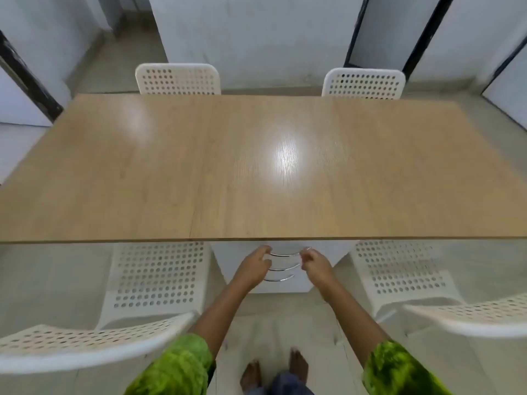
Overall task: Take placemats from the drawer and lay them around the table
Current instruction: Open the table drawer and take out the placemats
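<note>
A white drawer unit (pixel 299 285) stands on the floor under the near edge of the wooden table (pixel 199 172). Its front carries three curved chrome handles, one above the other. My left hand (pixel 253 266) is curled on the left end of the top handle (pixel 285 254). My right hand (pixel 315 266) pinches the right end of that same handle. The drawers look closed. No placemats are in view, and nothing lies on the tabletop.
White perforated chairs stand at my left (pixel 154 277) and at my right (pixel 399 275), on either side of the drawer unit. Two more chairs (pixel 178 79) (pixel 363 82) stand at the table's far side. I am barefoot on the tiled floor (pixel 285 317).
</note>
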### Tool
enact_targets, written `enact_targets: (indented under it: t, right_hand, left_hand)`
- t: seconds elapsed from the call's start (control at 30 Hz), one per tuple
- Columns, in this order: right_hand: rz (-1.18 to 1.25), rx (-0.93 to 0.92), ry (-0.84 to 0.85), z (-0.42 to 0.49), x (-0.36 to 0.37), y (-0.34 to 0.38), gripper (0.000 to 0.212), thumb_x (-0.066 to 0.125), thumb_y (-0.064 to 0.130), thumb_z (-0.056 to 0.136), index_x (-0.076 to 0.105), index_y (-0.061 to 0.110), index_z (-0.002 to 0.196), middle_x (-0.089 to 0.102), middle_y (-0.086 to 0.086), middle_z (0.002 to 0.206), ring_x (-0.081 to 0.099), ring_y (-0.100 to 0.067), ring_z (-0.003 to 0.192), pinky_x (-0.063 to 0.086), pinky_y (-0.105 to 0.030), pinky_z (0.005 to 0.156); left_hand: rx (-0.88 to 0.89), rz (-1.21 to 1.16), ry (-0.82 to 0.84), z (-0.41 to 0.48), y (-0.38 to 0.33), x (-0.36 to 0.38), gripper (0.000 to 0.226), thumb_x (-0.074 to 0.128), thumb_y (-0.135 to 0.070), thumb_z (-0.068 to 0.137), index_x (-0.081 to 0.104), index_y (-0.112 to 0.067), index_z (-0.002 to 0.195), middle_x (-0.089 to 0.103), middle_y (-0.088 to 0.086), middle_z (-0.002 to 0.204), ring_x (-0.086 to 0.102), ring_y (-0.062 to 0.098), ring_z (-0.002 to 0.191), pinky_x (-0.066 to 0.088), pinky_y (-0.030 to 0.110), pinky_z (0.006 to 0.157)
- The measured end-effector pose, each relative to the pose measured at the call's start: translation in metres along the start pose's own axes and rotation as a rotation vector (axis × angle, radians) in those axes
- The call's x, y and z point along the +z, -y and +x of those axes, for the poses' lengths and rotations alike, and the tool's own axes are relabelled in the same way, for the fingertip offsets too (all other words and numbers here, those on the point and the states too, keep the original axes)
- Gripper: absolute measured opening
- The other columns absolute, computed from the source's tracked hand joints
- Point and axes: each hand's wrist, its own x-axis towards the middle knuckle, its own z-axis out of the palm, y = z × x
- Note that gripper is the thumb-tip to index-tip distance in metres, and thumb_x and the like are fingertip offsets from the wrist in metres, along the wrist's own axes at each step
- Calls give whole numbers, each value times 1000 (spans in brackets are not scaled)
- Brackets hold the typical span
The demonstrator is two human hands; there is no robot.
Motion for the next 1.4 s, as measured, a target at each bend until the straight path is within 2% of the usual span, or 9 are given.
enact_targets:
  t: [0.1, 0.2, 0.57, 0.73, 0.9, 1.07, 1.17, 1.27, 1.4]
  right_hand:
    - [-433, -100, 131, 15, 5, -2, 61, 39, -3, 83, 36, 14, 141, 34, -2, 150, 31, -17, 139, 22, -35, 114]
    - [-790, -172, 231, 19, 5, -2, 69, 43, 2, 85, 18, 15, 148, 12, -1, 158, 10, -15, 146, 7, -47, 117]
    - [-997, -204, 380, -12, 4, -14, 76, 43, 5, 85, 5, 14, 149, -1, -4, 159, -3, -24, 147, 6, -55, 115]
    - [-843, -136, 551, -41, -9, 2, 63, 38, 1, 86, 23, 13, 146, 21, -10, 155, 20, -28, 142, 22, -48, 115]
    - [-429, -169, 288, -47, -41, 18, 34, 42, -2, 85, 62, 9, 110, 60, -12, 118, 56, -28, 106, 48, -37, 93]
    - [-790, -19, 447, -49, -31, 0, 33, 36, 3, 90, 60, 1, 113, 58, -13, 121, 50, -23, 90, 42, -31, 80]
    - [-814, 47, 550, -60, -29, -6, 34, 36, 5, 93, 59, -3, 116, 61, -15, 114, 57, -29, 99, 45, -33, 83]
    - [-670, 187, 691, -67, -29, -17, 32, 40, 7, 93, 57, -3, 119, 65, -19, 118, 64, -31, 105, 50, -35, 83]
    - [-496, 371, 777, -75, -32, -38, 19, 36, 9, 92, 54, 8, 96, 68, -15, 105, 67, -24, 72, 47, -31, 74]
  left_hand:
    - [35, 369, 144, 13, 3, 5, 57, 36, -6, 90, 25, -14, 146, 26, 4, 154, 27, 19, 140, 28, 32, 108]
    - [61, 674, 229, 20, 14, 10, 65, 35, -5, 89, 12, -14, 149, 9, 3, 159, 7, 17, 147, 17, 41, 116]
    - [70, 909, 315, -16, 13, 28, 73, 39, -11, 88, -1, -9, 149, -3, 8, 159, -5, 23, 147, 5, 46, 119]
    - [150, 821, 288, -50, -10, 31, 45, 39, -18, 93, 39, -11, 137, 43, 10, 140, 48, 26, 122, 41, 38, 102]
    - [206, 487, -35, -63, -22, -9, 30, 37, -18, 93, 60, -12, 112, 60, 3, 110, 57, 21, 99, 43, 30, 79]
    - [-103, 455, 426, -76, 1, -16, 45, 31, -35, 99, 60, -5, 116, 58, 16, 125, 54, 29, 112, 40, 31, 91]
    - [-216, 330, 509, -83, 14, -13, 49, 33, -39, 98, 57, -7, 126, 52, 12, 137, 50, 25, 122, 35, 31, 101]
    - [-350, 228, 658, -87, 21, -6, 44, 35, -41, 96, 64, -10, 109, 64, 5, 116, 59, 21, 106, 45, 33, 92]
    - [-275, 102, 459, -92, 18, 4, 26, 43, -27, 95, 63, -10, 95, 65, 7, 96, 63, 25, 94, 47, 27, 74]
